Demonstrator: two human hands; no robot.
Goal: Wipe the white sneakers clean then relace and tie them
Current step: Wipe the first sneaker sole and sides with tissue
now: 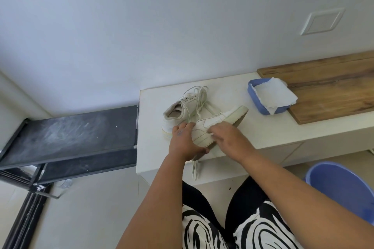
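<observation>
- Pinching a small white wipe (210,134) against the side of the tilted sneaker (214,125), the right hand (228,139) sits just right of frame centre, fingers curled.
- Left hand (183,141) grips the same sneaker's heel end, thumb under the sole, fingers wrapped over the top.
- Second sneaker (182,111) stands upright just behind, touching the first, its loose laces (199,95) trailing over both.
- Both rest on the white counter (153,107), centre frame.
- Blue tub (253,89) with a paper towel (273,95) sits right of the shoes, beside a wooden board (327,87).
- Blue bucket (344,188) stands lower right; black rack (77,133) at left.
</observation>
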